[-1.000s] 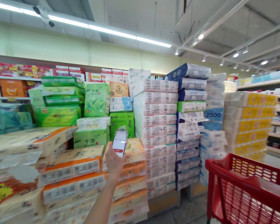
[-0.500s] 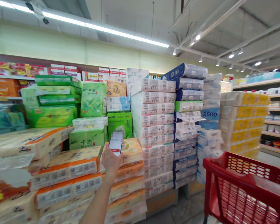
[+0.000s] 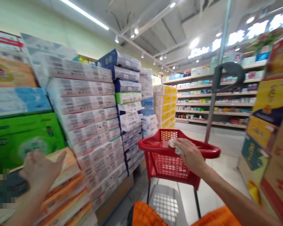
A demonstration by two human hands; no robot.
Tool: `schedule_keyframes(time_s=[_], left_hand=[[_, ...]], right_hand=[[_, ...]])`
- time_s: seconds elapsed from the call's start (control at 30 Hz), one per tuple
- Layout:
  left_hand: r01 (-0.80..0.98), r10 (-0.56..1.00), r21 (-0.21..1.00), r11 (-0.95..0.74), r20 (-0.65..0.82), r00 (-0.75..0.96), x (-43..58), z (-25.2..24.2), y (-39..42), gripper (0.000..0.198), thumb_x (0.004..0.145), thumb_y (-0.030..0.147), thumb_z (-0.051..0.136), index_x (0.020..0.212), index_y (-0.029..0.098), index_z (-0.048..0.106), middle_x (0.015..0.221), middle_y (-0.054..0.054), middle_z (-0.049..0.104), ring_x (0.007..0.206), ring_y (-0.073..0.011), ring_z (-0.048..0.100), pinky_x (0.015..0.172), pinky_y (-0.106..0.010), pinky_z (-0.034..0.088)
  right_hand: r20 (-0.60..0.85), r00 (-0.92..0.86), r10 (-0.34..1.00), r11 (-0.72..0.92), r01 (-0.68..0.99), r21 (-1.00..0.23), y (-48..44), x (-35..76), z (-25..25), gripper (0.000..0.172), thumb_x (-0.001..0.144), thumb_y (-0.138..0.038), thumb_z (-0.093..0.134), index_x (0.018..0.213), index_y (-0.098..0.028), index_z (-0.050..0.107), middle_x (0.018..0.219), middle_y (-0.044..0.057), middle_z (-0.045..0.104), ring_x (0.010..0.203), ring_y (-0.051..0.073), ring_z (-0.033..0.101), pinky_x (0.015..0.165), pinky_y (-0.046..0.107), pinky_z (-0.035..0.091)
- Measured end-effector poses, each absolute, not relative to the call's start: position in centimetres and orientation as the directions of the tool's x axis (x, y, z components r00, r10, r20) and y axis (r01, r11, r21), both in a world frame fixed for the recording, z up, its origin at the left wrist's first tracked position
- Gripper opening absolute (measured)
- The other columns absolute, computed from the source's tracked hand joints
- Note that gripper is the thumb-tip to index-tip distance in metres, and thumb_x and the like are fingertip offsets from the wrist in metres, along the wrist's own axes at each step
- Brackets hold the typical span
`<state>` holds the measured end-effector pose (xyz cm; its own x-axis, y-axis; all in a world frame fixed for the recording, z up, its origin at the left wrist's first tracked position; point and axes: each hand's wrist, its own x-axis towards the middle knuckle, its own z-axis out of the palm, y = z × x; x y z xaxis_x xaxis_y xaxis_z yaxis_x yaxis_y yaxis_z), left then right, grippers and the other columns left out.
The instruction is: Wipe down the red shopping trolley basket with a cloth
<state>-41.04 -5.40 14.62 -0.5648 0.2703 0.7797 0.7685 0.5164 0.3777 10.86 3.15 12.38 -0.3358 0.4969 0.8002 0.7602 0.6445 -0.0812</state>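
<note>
My left hand (image 3: 41, 171) is raised at the lower left with its thumb and fingers apart, in front of a green tissue pack (image 3: 25, 135) and above a stack of orange tissue packs (image 3: 66, 194). Whether it touches them I cannot tell. A dark, partly pixelated object (image 3: 14, 191) lies beside that wrist; its kind is unclear. My right hand (image 3: 191, 153) is closed on a crumpled white tissue (image 3: 175, 145), which lies against the near rim of a red shopping cart (image 3: 153, 145).
Tall stacks of white tissue packs (image 3: 89, 106) and blue packs (image 3: 127, 72) stand left of the cart. A metal pole (image 3: 212, 113) rises behind the cart's right side. Cartons (image 3: 269, 131) line the right, and stocked shelves (image 3: 217, 106) the back. Orange fabric (image 3: 148, 215) shows below.
The view has swung right, bringing the cart to the middle. My left hand held a phone before and is now spread without it. My right hand has come into view with the tissue.
</note>
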Motion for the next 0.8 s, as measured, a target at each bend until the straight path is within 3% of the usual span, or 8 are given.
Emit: schedule_keyframes(time_s=[0.07, 0.17, 0.3, 0.4, 0.5, 0.6, 0.73, 0.8], left_hand=[[0.916, 0.352, 0.3, 0.265, 0.855, -0.382, -33.7, 15.3, -2.6, 0.066, 0.071, 0.054, 0.04, 0.125, 0.016, 0.031, 0.135, -0.015, 0.034, 0.123, -0.0347, 0.031, 0.095, -0.053, 0.034], [0.971, 0.454, 0.238, -0.034, 0.869, -0.197, -21.1, 15.1, 0.7, 0.057, 0.077, 0.044, 0.04, 0.122, 0.01, 0.037, 0.135, -0.016, 0.035, 0.125, -0.0282, 0.031, 0.101, -0.045, 0.029], [0.964, 0.749, 0.183, -0.193, 0.663, 0.024, -9.4, 13.1, 2.8, 0.049, 0.08, 0.042, 0.04, 0.122, 0.017, 0.041, 0.135, -0.011, 0.038, 0.125, -0.0259, 0.031, 0.102, -0.053, 0.02], [0.958, 0.804, 0.157, -0.24, 0.585, 0.106, -6.3, 11.8, 3.2, 0.047, 0.081, 0.047, 0.038, 0.119, 0.02, 0.045, 0.126, -0.008, 0.05, 0.121, -0.0244, 0.037, 0.103, -0.054, 0.016], [0.963, 0.806, 0.147, -0.225, 0.583, 0.099, -5.8, 11.8, 3.1, 0.048, 0.081, 0.049, 0.038, 0.118, 0.02, 0.045, 0.122, -0.008, 0.053, 0.116, -0.0233, 0.042, 0.101, -0.053, 0.019], [0.967, 0.81, 0.122, -0.222, 0.575, 0.113, -5.6, 12.1, 2.9, 0.047, 0.081, 0.047, 0.038, 0.119, 0.02, 0.045, 0.121, -0.008, 0.054, 0.114, -0.0224, 0.044, 0.1, -0.053, 0.02], [0.975, 0.794, 0.088, -0.202, 0.598, 0.11, -4.9, 11.9, 2.6, 0.047, 0.082, 0.047, 0.037, 0.121, 0.022, 0.043, 0.121, -0.007, 0.054, 0.115, -0.0224, 0.043, 0.1, -0.053, 0.02], [0.979, 0.784, 0.077, -0.189, 0.612, 0.103, -4.7, 11.6, 2.5, 0.048, 0.082, 0.047, 0.036, 0.122, 0.022, 0.043, 0.121, -0.007, 0.054, 0.115, -0.0225, 0.042, 0.101, -0.053, 0.018]], right_hand=[[0.805, -0.323, 0.498, 0.618, 0.783, -0.068, 2.9, 11.1, 11.9, 0.037, 0.073, -0.01, 0.039, 0.105, -0.019, 0.058, 0.116, 0.007, 0.055, 0.107, 0.022, 0.049, 0.09, 0.042, 0.042], [0.827, -0.289, 0.482, 0.596, 0.8, -0.068, 2.8, 15.1, 10.7, 0.037, 0.072, -0.008, 0.039, 0.102, -0.017, 0.058, 0.114, 0.009, 0.055, 0.107, 0.022, 0.048, 0.09, 0.039, 0.044], [0.878, -0.103, 0.466, 0.487, 0.859, -0.157, 3.4, 21.2, 9.3, 0.033, 0.075, -0.01, 0.037, 0.098, -0.019, 0.06, 0.111, 0.011, 0.056, 0.105, 0.024, 0.05, 0.086, 0.043, 0.045], [0.906, 0.002, 0.424, 0.479, 0.848, -0.226, 3.3, 20.9, 8.4, 0.033, 0.078, -0.011, 0.037, 0.099, -0.019, 0.06, 0.116, 0.011, 0.053, 0.111, 0.024, 0.047, 0.089, 0.046, 0.043], [0.917, -0.113, 0.384, 0.593, 0.791, -0.151, 2.9, 18.4, 7.9, 0.033, 0.078, -0.009, 0.039, 0.101, -0.019, 0.061, 0.122, 0.009, 0.051, 0.12, 0.023, 0.038, 0.097, 0.044, 0.038], [0.897, -0.2, 0.394, 0.626, 0.773, -0.103, 3.2, 19.2, 8.3, 0.036, 0.076, -0.006, 0.04, 0.1, -0.02, 0.062, 0.121, 0.008, 0.052, 0.119, 0.022, 0.041, 0.097, 0.044, 0.037], [0.838, 0.024, 0.545, 0.468, 0.821, -0.328, 4.2, 24.0, 9.3, 0.039, 0.073, -0.003, 0.038, 0.096, -0.021, 0.063, 0.114, 0.008, 0.057, 0.104, 0.021, 0.054, 0.087, 0.041, 0.046], [0.818, 0.063, 0.571, 0.451, 0.809, -0.377, 4.2, 24.2, 9.5, 0.039, 0.073, -0.003, 0.038, 0.096, -0.02, 0.063, 0.114, 0.009, 0.057, 0.102, 0.021, 0.055, 0.086, 0.039, 0.047]])
